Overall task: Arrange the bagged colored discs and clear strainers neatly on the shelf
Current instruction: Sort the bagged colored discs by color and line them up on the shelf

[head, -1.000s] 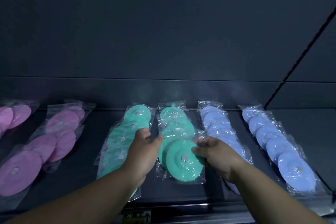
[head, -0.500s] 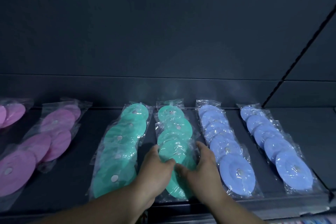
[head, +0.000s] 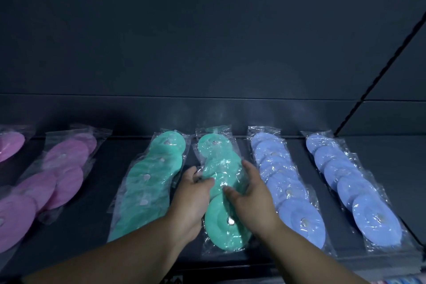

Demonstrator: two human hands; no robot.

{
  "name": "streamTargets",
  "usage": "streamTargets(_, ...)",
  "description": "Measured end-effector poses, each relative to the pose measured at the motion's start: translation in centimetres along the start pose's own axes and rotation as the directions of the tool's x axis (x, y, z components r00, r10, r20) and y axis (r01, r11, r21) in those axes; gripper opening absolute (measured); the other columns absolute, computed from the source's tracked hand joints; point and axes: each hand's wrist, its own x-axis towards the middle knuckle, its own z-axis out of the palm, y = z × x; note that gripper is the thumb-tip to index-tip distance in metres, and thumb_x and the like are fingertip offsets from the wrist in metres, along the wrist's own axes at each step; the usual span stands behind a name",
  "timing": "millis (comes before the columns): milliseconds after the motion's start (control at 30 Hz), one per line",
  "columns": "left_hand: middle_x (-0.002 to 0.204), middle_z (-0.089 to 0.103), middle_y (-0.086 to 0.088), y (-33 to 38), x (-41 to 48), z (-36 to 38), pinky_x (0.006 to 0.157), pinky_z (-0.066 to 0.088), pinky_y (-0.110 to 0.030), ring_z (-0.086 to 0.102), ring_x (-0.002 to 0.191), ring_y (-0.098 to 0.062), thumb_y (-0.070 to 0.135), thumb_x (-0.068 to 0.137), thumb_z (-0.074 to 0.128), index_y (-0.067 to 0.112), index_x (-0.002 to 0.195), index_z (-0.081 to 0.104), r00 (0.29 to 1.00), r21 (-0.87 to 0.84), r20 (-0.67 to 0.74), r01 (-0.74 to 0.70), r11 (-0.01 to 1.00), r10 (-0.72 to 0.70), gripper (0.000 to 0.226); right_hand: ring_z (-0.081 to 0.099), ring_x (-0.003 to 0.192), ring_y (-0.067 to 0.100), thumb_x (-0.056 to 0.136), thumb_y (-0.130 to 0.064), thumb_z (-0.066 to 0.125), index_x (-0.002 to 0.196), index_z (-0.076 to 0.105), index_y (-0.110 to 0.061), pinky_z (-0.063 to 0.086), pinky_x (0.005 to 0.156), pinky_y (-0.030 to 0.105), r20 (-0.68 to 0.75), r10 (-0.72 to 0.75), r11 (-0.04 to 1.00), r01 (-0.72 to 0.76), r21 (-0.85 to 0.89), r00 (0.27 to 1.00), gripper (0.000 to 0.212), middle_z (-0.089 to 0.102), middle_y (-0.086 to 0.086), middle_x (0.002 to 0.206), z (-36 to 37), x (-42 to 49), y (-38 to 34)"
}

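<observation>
While left hand (head: 192, 196) and right hand (head: 252, 198) flank green discs (head: 217, 161), fingers' hold is unclear.

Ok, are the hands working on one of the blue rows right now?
No, the left hand and the right hand both touch the sides of the right-hand green row.

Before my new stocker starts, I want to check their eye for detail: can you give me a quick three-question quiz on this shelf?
1. True or false: the left hand and the right hand both touch the right-hand green row.
2. Which colour lies to the right of both hands on the shelf? A pink, B blue, C green.
3. Fill in: ___ rows of blue discs are in view.
Key: 1 true; 2 B; 3 two.
</observation>
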Motion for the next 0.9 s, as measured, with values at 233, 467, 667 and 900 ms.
streamTargets(233, 0.084, 0.065, 0.002, 1.1, 1.5, 0.8, 0.041, 0.045, -0.014, 0.064, 0.057, -0.005, 0.001, 0.092, 0.053, 0.026, 0.086, 0.05, 0.997, -0.107, -0.018, 0.066, 0.992, -0.069, 0.025, 0.063, 0.087, 0.003, 0.078, -0.026, 0.075, 0.102, 0.048, -0.033, 0.051, 0.076, 0.011, 0.126, -0.007, 0.986, 0.028, -0.163, 0.992, 0.036, 0.066, -0.009, 0.104, -1.2, 4.5, -1.7)
streamTargets(467, 0.073, 0.071, 0.003, 0.8, 2.8, 0.7, 0.041, 0.047, -0.018, 0.068, 0.054, -0.006, -0.001, 0.093, 0.049, 0.022, 0.099, 0.057, 0.998, -0.102, 0.01, 0.062, 0.993, -0.061, 0.025, 0.056, 0.118, 0.02, 0.053, -0.068, 0.061, 0.138, 0.035, -0.027, 0.046, 0.1, 0.036, 0.121, 0.053, 0.975, -0.025, -0.222, 0.991, 0.098, 0.058, -0.001, 0.129, 0.7, 4.1, -0.7)
streamTargets(667, 0.096, 0.069, 0.007, 1.5, 3.9, 0.7, 0.051, 0.051, -0.019, 0.07, 0.074, -0.008, 0.004, 0.094, 0.051, 0.033, 0.111, 0.054, 0.998, -0.091, 0.053, 0.05, 0.995, -0.046, 0.034, 0.058, 0.082, -0.007, 0.08, -0.029, 0.074, 0.11, 0.037, -0.037, 0.044, 0.067, 0.001, 0.087, 0.048, 0.998, -0.043, -0.051, 0.995, 0.049, 0.058, -0.017, 0.098, 0.0, 3.7, -0.5)
streamTargets(900, 0.128, 0.061, -0.002, 2.6, 5.9, 1.0, 0.08, 0.057, -0.043, 0.066, 0.105, -0.024, 0.027, 0.075, 0.067, 0.036, 0.136, 0.037, 0.997, 0.024, 0.023, 0.074, 0.997, -0.074, 0.069, 0.061, 0.089, -0.001, 0.078, -0.04, 0.072, 0.108, 0.039, -0.038, 0.048, 0.087, 0.022, 0.076, 0.0, 1.0, 0.0, 0.011, 0.997, 0.044, 0.058, -0.021, 0.099, 0.2, 7.3, -1.4)
